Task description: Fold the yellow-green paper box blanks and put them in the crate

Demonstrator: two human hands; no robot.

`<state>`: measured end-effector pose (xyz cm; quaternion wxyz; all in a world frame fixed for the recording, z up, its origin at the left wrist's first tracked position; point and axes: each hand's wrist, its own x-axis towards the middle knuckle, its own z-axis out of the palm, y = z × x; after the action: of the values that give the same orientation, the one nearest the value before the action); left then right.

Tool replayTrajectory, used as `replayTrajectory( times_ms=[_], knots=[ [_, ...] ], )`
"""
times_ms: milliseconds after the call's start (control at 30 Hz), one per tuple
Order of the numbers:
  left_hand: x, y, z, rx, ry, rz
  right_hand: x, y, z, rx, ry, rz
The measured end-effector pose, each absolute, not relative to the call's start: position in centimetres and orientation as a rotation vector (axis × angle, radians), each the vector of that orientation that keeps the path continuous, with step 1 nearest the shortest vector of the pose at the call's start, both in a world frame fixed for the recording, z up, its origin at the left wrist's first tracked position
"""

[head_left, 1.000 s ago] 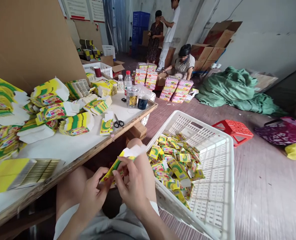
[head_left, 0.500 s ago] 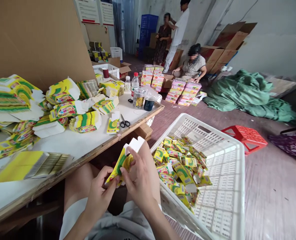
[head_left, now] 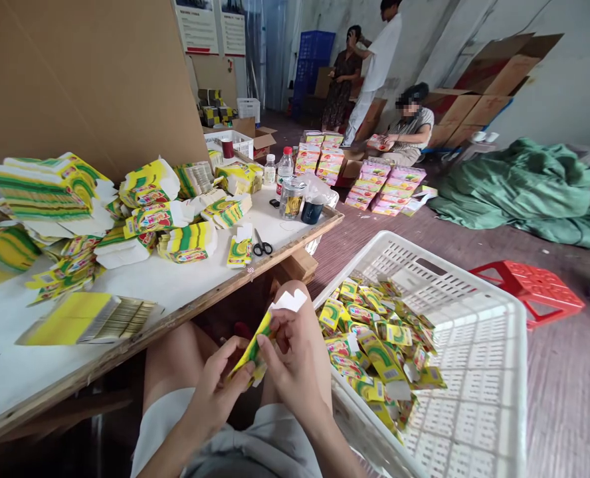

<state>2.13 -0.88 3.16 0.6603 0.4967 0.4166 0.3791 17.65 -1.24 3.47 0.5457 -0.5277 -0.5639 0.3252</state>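
Observation:
A yellow and green carton (head_left: 264, 330) with white flaps sticking up at its top is held over my lap between both hands. My left hand (head_left: 224, 380) grips its lower end, thumb on the near face. Around its upper right side my right hand (head_left: 294, 352) is closed, fingers bent near the flaps and thumb against the face. Right of my knee, a white plastic basket (head_left: 479, 338) contains a heap of similar small cartons (head_left: 375, 332). On the table to the left lie stacks of flat cartons (head_left: 50, 192).
The white table (head_left: 185, 289) has black scissors (head_left: 262, 244), a glass jar (head_left: 292, 199), a dark mug (head_left: 311, 211) and a bottle (head_left: 285, 166). A red stool (head_left: 539, 285) stands beyond the basket. Farther back, a seated person (head_left: 409, 126) holds a box near stacked pink boxes (head_left: 369, 182).
My view has swung left, so everything sits farther right. The carton is turned more edge-on, and my right fingers have curled in around it. The seated person has lifted a box.

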Motion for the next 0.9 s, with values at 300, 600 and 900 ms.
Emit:
replayTrajectory(
  times_ms=[300,600,900],
  knots=[
    [3.0,0.3,2.9,0.701,0.856,0.799,16.0,-1.9,2.6,-1.187,-1.164,0.846],
    [3.0,0.6,2.1,0.989,1.027,0.951,16.6,-1.6,1.2,-1.451,-1.263,0.732],
    [1.6,1.3,3.0,1.219,0.934,0.867,19.0,-1.4,1.9,-1.235,-1.312,0.870]
  ],
)
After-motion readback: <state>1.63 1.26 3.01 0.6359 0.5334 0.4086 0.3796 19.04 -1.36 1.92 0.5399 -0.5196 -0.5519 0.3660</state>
